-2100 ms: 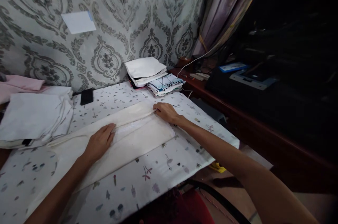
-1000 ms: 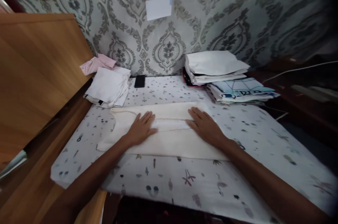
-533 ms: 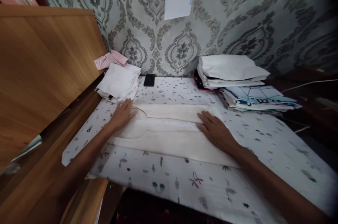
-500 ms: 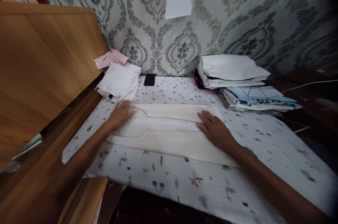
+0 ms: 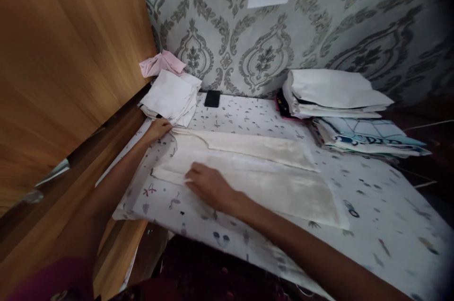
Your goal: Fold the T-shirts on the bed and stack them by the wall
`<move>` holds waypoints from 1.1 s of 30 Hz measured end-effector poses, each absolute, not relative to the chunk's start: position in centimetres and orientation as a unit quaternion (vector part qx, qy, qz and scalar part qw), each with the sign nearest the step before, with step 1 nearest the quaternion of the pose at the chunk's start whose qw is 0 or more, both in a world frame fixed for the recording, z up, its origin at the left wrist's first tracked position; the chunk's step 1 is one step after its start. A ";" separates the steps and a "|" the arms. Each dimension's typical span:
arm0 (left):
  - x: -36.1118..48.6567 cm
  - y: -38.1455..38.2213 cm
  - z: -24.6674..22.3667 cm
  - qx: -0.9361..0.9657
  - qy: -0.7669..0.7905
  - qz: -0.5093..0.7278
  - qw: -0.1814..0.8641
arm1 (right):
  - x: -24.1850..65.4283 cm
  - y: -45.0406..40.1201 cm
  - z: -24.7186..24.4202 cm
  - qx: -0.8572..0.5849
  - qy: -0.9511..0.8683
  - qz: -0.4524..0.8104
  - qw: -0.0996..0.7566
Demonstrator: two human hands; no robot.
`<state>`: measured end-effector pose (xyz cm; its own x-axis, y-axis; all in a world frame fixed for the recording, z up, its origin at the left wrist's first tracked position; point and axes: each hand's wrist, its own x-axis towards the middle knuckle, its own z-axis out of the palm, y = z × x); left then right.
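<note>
A cream garment [image 5: 262, 185] lies flat and lengthwise across the printed sheet, its long edges folded inward and a curved cut-out at its left end. My left hand [image 5: 159, 129] pinches the far left corner of this garment, fingers closed on the cloth. My right hand [image 5: 211, 187] is over the near left part of the garment, its fingers curled together and slightly blurred. Nothing shows in those fingers, and whether they touch the cloth is unclear.
White folded cloths [image 5: 172, 97] and a pink cloth [image 5: 163, 63] lie beside the wooden panel [image 5: 71, 45]. A black phone-like object [image 5: 212, 98] rests near the patterned wall [image 5: 227, 40]. At the right are folded white clothes [image 5: 336, 88] and blue-white ones [image 5: 369, 135].
My right hand has left the garment's right part and moved left, its fingers now curled. My left hand has gone from lying flat to pinching the corner. The view has shifted.
</note>
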<state>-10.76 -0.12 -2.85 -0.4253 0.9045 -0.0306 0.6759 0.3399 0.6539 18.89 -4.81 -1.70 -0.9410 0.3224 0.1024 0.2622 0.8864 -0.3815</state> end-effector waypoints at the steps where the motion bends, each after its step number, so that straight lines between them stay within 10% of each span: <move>1: -10.7 0.2 -2.9 0.497 0.795 0.284 0.201 | 16.7 -6.1 -1.2 -0.118 -0.973 0.185 0.066; 17: -9.6 0.1 -2.1 0.478 0.806 0.276 0.215 | 8.6 -7.7 -1.5 -0.237 -0.950 0.197 0.052; 33: 0.4 5.4 7.2 0.597 0.688 0.337 0.237 | 20.8 -5.3 1.6 -0.313 -0.605 0.650 0.337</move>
